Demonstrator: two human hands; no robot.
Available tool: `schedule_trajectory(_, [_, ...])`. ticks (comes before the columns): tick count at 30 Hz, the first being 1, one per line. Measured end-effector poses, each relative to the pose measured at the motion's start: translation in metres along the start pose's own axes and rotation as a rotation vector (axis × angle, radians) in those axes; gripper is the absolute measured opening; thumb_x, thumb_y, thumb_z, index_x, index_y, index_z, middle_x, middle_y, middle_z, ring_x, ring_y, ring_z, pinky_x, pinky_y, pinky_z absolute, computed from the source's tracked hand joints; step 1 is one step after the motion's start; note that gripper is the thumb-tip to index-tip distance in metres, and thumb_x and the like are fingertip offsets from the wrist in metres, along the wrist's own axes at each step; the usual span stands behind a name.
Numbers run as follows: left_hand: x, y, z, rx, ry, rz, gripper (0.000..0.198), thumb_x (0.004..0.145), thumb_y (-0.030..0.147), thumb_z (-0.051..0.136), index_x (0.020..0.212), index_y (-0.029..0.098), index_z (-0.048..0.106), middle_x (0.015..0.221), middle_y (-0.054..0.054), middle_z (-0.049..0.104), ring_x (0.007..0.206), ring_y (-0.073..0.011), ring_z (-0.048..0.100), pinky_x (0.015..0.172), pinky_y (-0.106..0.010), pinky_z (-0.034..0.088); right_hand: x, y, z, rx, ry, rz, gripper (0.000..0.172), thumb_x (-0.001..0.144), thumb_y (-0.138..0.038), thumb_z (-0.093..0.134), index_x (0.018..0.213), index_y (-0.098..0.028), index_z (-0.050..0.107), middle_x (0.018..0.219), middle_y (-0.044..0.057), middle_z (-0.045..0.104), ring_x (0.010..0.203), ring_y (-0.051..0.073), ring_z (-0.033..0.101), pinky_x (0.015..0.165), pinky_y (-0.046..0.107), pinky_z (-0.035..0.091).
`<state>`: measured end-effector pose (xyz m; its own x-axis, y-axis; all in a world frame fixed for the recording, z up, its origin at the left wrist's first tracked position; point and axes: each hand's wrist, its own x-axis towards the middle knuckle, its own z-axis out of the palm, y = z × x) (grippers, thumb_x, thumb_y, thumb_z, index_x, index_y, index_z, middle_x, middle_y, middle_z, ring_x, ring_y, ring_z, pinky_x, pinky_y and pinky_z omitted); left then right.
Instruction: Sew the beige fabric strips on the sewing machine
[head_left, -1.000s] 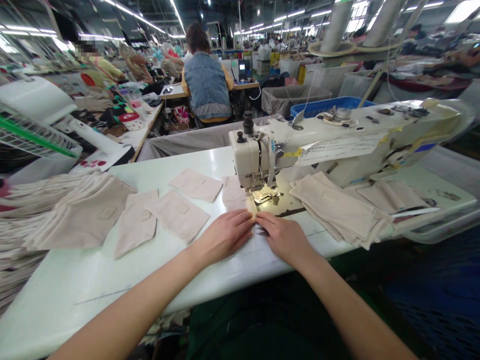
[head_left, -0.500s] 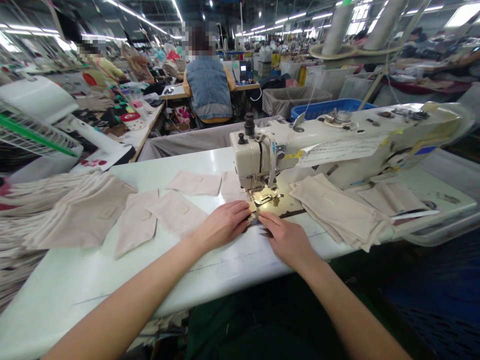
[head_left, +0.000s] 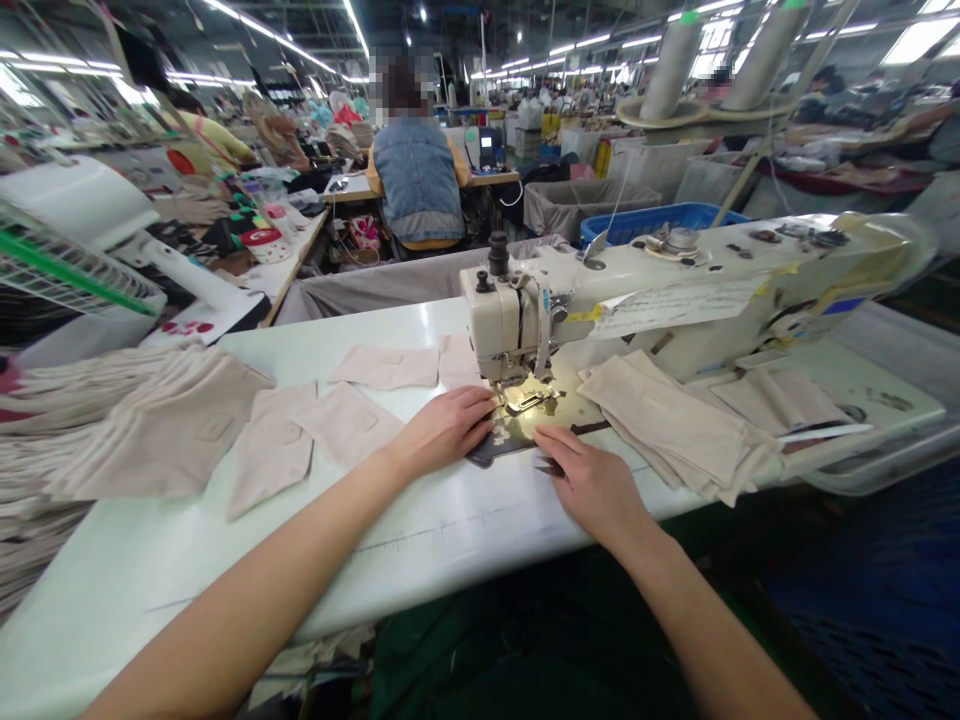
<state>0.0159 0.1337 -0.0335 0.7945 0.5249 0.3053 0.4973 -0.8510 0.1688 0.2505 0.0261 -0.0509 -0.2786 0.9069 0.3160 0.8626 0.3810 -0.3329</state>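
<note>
Currently, the left hand is lying flat on a dark flat template beneath the cream sewing machine, ungripped, the open right hand is resting beside it on the white bench, beige cloth pieces are lying stacked rightward, a beige cloth pile is waiting leftward, and a paper note is showing unreadable writing.

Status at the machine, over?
Left hand fingertips by the presser foot of the sewing machine. Right hand near a dark flat piece. Beige fabric panels lie to the left.
</note>
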Motion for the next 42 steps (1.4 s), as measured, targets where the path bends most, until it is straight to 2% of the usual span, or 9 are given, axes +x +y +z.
schedule_trajectory(6, [0.003,0.0,-0.003,-0.019,-0.02,-0.034,0.033,0.101,0.028,0.043,0.121,0.013,0.064,0.125,-0.015,0.063,0.116,-0.0245,0.061,0.102,-0.041,0.052,-0.004,0.015,-0.013,-0.017,0.141,0.021,0.043,0.084,-0.007,0.048,0.121,-0.02,0.067,0.13,0.004,0.067,0.106,0.022,0.069,0.08,0.033,0.059])
schedule_trajectory(12, [0.002,0.0,0.0,-0.026,0.008,-0.034,0.033,0.101,0.028,0.042,0.125,0.016,0.062,0.125,-0.013,0.064,0.12,-0.0246,0.058,0.104,-0.041,0.051,-0.008,0.045,-0.037,-0.144,0.362,0.272,0.025,0.093,-0.024,0.051,0.109,-0.02,0.07,0.116,0.006,0.071,0.096,0.024,0.07,0.079,0.035,0.055])
schedule_trajectory(19, [-0.003,-0.002,0.008,-0.002,0.052,-0.121,0.036,0.101,0.03,0.042,0.128,0.014,0.059,0.131,-0.015,0.06,0.122,-0.0275,0.057,0.107,-0.045,0.048,0.025,0.07,-0.057,-0.254,0.207,0.481,0.028,0.096,-0.035,0.05,0.11,-0.021,0.07,0.12,0.008,0.068,0.092,0.023,0.067,0.073,0.032,0.048])
schedule_trajectory(23, [-0.004,0.0,0.01,-0.007,0.068,-0.189,0.039,0.099,0.033,0.046,0.131,0.015,0.058,0.135,-0.016,0.057,0.124,-0.0286,0.056,0.109,-0.047,0.047,0.048,0.092,-0.057,-0.273,0.159,0.55,0.025,0.091,-0.032,0.054,0.103,-0.019,0.072,0.104,0.012,0.07,0.082,0.024,0.066,0.066,0.032,0.044])
schedule_trajectory(27, [-0.008,0.003,0.007,0.009,0.067,-0.194,0.04,0.1,0.035,0.045,0.132,0.015,0.057,0.137,-0.016,0.057,0.126,-0.0284,0.055,0.11,-0.047,0.046,0.053,0.111,-0.057,-0.225,0.172,0.535,0.017,0.083,-0.032,0.061,0.082,-0.02,0.072,0.082,0.009,0.069,0.069,0.023,0.063,0.06,0.031,0.041])
schedule_trajectory(29, [-0.017,0.003,0.005,0.034,0.067,-0.211,0.041,0.1,0.036,0.045,0.133,0.014,0.057,0.138,-0.017,0.057,0.127,-0.0291,0.055,0.109,-0.048,0.046,0.048,0.113,-0.06,-0.196,0.221,0.485,0.019,0.083,-0.035,0.059,0.078,-0.021,0.071,0.082,0.008,0.07,0.071,0.023,0.063,0.061,0.031,0.042])
schedule_trajectory(36, [-0.063,0.001,-0.018,0.086,0.041,-0.337,0.042,0.099,0.044,0.043,0.121,0.014,0.064,0.129,-0.018,0.061,0.116,-0.0311,0.061,0.101,-0.049,0.05,0.018,0.104,-0.064,-0.219,0.394,0.273,0.031,0.094,-0.036,0.047,0.096,-0.019,0.074,0.1,0.01,0.074,0.083,0.024,0.066,0.071,0.033,0.048])
schedule_trajectory(39, [-0.067,0.007,-0.037,0.137,-0.089,-0.419,0.044,0.099,0.047,0.039,0.104,0.014,0.068,0.113,-0.016,0.067,0.095,-0.0282,0.067,0.087,-0.044,0.055,0.019,0.101,-0.059,-0.277,0.361,0.267,0.03,0.093,-0.031,0.047,0.108,-0.02,0.071,0.105,0.009,0.073,0.083,0.023,0.067,0.067,0.032,0.047])
schedule_trajectory(42, [-0.06,0.019,-0.051,0.195,-0.165,-0.435,0.043,0.098,0.048,0.042,0.089,0.016,0.068,0.093,-0.012,0.069,0.082,-0.0271,0.066,0.079,-0.043,0.054,0.028,0.101,-0.056,-0.307,0.31,0.24,0.024,0.091,-0.027,0.05,0.103,-0.022,0.07,0.103,0.006,0.072,0.076,0.021,0.066,0.059,0.029,0.042])
